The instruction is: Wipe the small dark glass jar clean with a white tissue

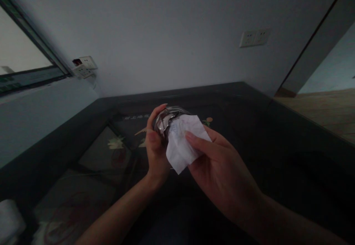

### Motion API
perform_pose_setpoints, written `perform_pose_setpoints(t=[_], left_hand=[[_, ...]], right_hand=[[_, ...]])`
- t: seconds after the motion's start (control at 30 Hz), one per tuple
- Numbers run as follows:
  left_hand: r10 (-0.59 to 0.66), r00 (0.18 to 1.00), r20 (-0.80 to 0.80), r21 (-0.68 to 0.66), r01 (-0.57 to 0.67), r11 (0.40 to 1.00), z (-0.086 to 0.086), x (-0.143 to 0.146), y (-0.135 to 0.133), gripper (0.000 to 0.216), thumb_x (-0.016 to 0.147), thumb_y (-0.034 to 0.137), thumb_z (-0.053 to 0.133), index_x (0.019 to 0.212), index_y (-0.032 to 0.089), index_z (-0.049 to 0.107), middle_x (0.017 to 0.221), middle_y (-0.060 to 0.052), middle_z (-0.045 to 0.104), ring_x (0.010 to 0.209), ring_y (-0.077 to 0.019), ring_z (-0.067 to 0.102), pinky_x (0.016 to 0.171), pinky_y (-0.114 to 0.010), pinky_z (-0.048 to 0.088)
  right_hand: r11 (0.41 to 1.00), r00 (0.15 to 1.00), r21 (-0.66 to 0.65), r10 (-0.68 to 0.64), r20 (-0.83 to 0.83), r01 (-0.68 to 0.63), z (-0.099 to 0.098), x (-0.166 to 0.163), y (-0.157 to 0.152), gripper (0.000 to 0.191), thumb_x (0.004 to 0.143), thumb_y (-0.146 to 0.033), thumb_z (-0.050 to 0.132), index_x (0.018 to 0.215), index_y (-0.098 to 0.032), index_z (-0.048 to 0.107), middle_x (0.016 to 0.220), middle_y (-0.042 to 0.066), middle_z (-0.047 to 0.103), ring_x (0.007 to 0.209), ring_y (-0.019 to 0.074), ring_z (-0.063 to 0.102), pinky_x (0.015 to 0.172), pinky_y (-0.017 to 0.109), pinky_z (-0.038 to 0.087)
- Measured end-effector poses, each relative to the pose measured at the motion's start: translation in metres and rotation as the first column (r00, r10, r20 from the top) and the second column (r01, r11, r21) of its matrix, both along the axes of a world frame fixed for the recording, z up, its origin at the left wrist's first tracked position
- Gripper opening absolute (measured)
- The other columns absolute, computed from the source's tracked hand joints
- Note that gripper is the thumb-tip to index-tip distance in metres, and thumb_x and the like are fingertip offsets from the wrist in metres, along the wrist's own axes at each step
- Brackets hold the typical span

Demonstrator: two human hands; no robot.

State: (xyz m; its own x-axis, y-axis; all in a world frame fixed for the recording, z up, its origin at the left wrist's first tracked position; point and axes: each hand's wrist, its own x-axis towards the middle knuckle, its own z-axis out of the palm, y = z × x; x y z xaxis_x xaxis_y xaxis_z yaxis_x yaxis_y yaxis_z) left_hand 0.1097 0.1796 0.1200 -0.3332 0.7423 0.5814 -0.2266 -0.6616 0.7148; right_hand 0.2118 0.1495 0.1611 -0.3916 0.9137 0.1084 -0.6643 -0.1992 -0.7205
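Observation:
My left hand (155, 145) is closed around a shiny, silvery rounded object (169, 119) that looks like a small metal bowl or cup; its exact kind is hard to make out. In my right hand (222, 160) is a white tissue (184, 139), pinched between thumb and fingers. The tissue lies against the right side of the shiny object and covers part of it. Both hands are held together above the dark table. Most of the right fingers are hidden behind the tissue.
A dark glossy table (238, 100) with printed flowers and lettering stands against a pale wall (166, 34). Wall sockets (254, 37) are at the right, and more sockets (84, 66) hang by the window frame (36, 30). A white object (11, 219) sits at the lower left.

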Motion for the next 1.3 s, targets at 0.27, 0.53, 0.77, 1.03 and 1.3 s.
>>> perform_pose_setpoints(t=[0.27,0.53,0.77,1.03,1.3], left_hand=[[-0.202,0.967,0.153,-0.287,0.239,0.927,0.027,-0.013,-0.002,0.052,0.091,0.061,0.036,0.128,0.028,0.052,0.116,-0.007,0.068,0.109,-0.0242,0.063,0.089,-0.035,0.052],[-0.430,0.854,0.292,-0.428,0.519,0.740,0.040,-0.031,0.001,0.063,0.091,0.063,0.035,0.140,0.024,0.040,0.098,-0.011,0.073,0.089,-0.0276,0.071,0.079,-0.042,0.055],[-0.500,0.815,0.294,-0.439,0.580,0.687,0.039,-0.028,-0.004,0.057,0.090,0.062,0.038,0.130,0.024,0.052,0.101,-0.010,0.071,0.092,-0.0245,0.069,0.073,-0.033,0.055],[-0.445,0.871,0.207,-0.485,0.486,0.726,0.036,-0.024,-0.005,0.043,0.090,0.055,0.046,0.118,0.025,0.059,0.104,-0.006,0.070,0.088,-0.0179,0.066,0.074,-0.027,0.053],[-0.468,0.834,0.292,-0.483,0.551,0.681,0.031,-0.023,0.001,0.045,0.092,0.053,0.044,0.116,0.021,0.062,0.100,-0.007,0.071,0.089,-0.0186,0.067,0.080,-0.028,0.053]], right_hand=[[0.959,0.913,0.257,0.000,0.407,-0.115,0.017,0.013,0.009,0.035,0.092,-0.012,0.036,0.119,-0.011,0.059,0.094,0.010,0.071,0.083,0.0181,0.068,0.072,0.030,0.055],[0.639,0.650,0.752,-0.643,0.405,0.163,0.026,0.047,0.018,0.031,0.094,-0.020,0.046,0.119,-0.022,0.063,0.105,0.005,0.072,0.090,0.0213,0.070,0.072,0.032,0.058],[0.035,0.325,0.953,-0.936,0.138,-0.302,0.030,0.042,0.000,0.035,0.093,-0.006,0.039,0.116,-0.011,0.065,0.112,0.011,0.072,0.103,0.0214,0.068,0.091,0.035,0.056],[0.004,0.051,0.825,-0.998,0.040,-0.564,0.000,0.016,0.000,0.035,0.086,-0.003,0.048,0.118,0.002,0.063,0.120,0.022,0.065,0.111,0.0301,0.064,0.099,0.041,0.052],[0.071,0.264,0.844,-0.933,0.245,-0.531,0.008,0.018,0.005,0.034,0.088,-0.007,0.051,0.121,0.000,0.060,0.112,0.018,0.070,0.107,0.0223,0.066,0.107,0.038,0.045]])
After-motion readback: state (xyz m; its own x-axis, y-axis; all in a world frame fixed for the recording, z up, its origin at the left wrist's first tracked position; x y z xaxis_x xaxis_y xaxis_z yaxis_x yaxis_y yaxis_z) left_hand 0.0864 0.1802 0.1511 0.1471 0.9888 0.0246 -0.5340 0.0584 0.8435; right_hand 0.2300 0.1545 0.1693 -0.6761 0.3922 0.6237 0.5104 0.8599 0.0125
